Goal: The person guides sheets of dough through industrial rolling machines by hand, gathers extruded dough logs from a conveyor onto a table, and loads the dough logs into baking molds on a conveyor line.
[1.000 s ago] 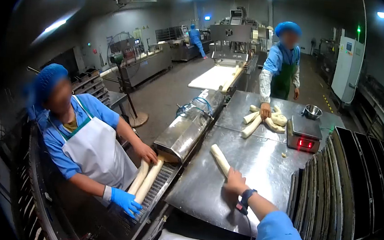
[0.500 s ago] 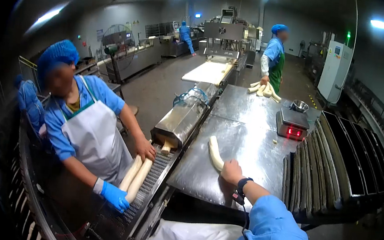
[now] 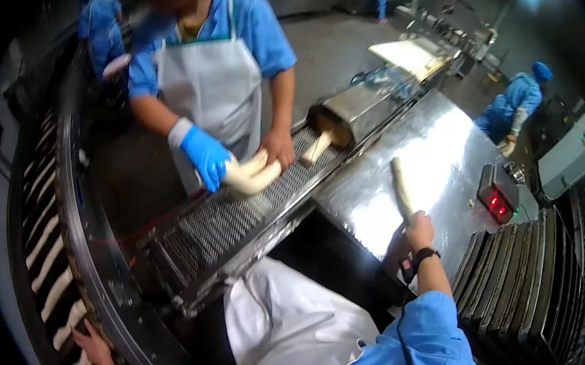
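Observation:
My right hand is closed round the near end of a pale dough roll, which lies on the steel table. A dark band is on my right wrist. At the bottom left, my left hand has its fingers apart at the edge of a dark tray with pale dough strips. Across the mesh conveyor, a co-worker in a white apron holds dough rolls with one gloved and one bare hand. Another dough piece pokes out of the machine's outlet.
A scale with red digits stands at the table's right side, beside a metal bowl. Stacked dark trays stand at the right. Another co-worker is beyond the table, and one more at the back left.
The view has swung left and down, bringing my left hand in. The far co-worker has taken the dough bunch off the table. The aproned co-worker's rolls are now bent and bunched together.

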{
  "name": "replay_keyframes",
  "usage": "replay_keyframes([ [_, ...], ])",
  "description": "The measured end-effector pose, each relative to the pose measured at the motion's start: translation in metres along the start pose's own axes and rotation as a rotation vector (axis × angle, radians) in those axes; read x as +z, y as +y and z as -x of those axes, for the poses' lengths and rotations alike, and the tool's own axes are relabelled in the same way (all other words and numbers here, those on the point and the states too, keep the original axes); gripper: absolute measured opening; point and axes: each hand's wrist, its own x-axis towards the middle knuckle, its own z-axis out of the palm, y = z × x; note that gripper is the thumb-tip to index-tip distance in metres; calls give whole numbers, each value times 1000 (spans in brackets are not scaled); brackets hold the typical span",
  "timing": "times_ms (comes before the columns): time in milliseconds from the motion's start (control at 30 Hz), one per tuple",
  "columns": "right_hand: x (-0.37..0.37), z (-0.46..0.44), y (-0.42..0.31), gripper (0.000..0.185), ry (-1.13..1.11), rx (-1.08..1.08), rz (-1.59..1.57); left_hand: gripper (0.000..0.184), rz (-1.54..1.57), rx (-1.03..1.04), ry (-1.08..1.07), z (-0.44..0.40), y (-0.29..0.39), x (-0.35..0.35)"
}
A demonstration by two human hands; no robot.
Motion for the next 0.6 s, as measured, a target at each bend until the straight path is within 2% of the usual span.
replay_keyframes([
  [33,1,-9,-2,32,-44,41,12,74,24,12,-12,-1,-3,-3],
  [67,4,-15,-8,30,-25,8,91,73,-104,145,-8,-2,-8,-3],
  [133,-13,-19,-38,28,18,-71,139,72,-131,295,22,-5,-22,7],
  [167,3,-28,-44,31,163,-221,147,71,19,226,40,6,-12,-5],
  [233,22,-47,-74,41,228,-531,-62,71,203,177,65,36,9,-36],
  [333,34,-58,-160,47,180,-857,-249,65,220,232,141,34,-15,-3],
  [367,38,-60,-192,48,138,-958,-314,62,214,236,152,37,-9,-13],
  [433,33,-53,-248,48,52,-1003,-229,55,213,158,-101,57,7,-42],
  [533,48,-56,-294,45,116,-1169,-122,54,159,372,-36,56,-3,-30],
  [567,64,-58,-303,34,177,-1180,-53,55,112,428,-41,57,-4,-32],
  [600,71,-58,-311,25,246,-1188,12,55,89,319,-114,62,7,-48],
])
